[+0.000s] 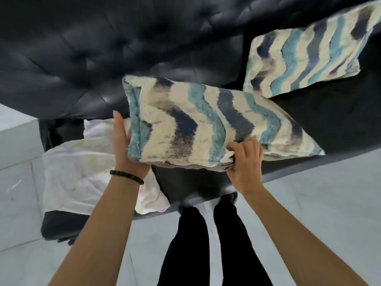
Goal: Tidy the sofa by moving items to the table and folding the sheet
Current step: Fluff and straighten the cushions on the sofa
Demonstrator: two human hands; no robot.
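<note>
Lifting striped cushion [206,122] off sofa [82,58] seat | right hand [245,162] pinches its near edge, fingers curled into fabric | left hand [123,141] flat, fingers straight against its left end | next: likely carry to table, unseen | crumpled sheet [82,174] left of cushion, unfolded | second cushion [305,58] beyond it.

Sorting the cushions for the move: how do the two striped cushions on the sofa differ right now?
The near cushion is held by both hands, left hand flat against its end, right hand gripping its front edge; the far cushion lies untouched. The near cushion overlaps the far cushion's corner. Both share blue, navy and cream zigzag stripes.
</note>
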